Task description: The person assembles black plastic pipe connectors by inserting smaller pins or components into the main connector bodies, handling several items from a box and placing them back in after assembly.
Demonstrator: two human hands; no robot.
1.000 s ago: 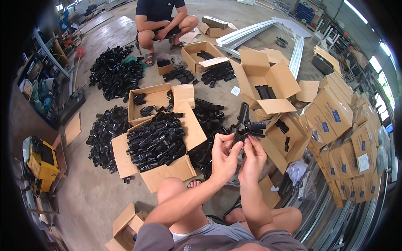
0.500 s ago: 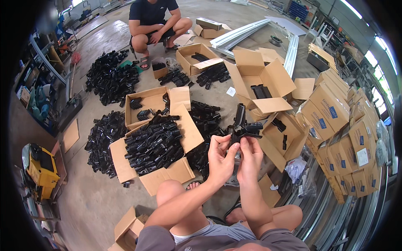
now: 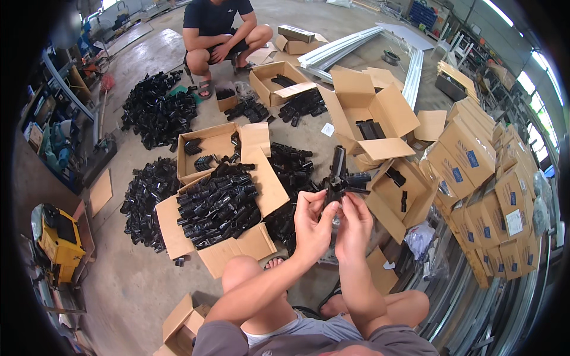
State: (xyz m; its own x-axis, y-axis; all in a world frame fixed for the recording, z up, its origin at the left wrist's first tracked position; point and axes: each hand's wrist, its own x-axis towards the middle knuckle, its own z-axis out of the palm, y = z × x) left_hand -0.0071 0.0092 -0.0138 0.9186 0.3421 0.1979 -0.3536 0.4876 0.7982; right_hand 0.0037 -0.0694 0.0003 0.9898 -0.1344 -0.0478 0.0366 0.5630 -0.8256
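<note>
Both my hands hold one black branched bracket (image 3: 338, 172) in front of me, its long arm pointing up and away and shorter arms spreading to the right. My left hand (image 3: 313, 222) pinches its lower left side between thumb and fingers. Closed on its lower right side is my right hand (image 3: 354, 224), the thumbs nearly meeting. To the left, an open cardboard box (image 3: 237, 246) is heaped with similar black parts (image 3: 217, 204). Beyond the bracket on the right, a tilted open carton (image 3: 389, 216) contains a few black pieces (image 3: 404, 202).
Loose piles of black parts (image 3: 148, 202) lie on the floor at left. A person (image 3: 219, 29) squats at the far side. Stacked cartons (image 3: 463, 154) and long metal profiles (image 3: 475, 302) line the right. A large open box (image 3: 350, 107) stands ahead, and a yellow machine (image 3: 59, 243) at far left.
The bracket has turned slightly in my fingers, its long arm and right-hand arms shifting a little. My hands stay in nearly the same place.
</note>
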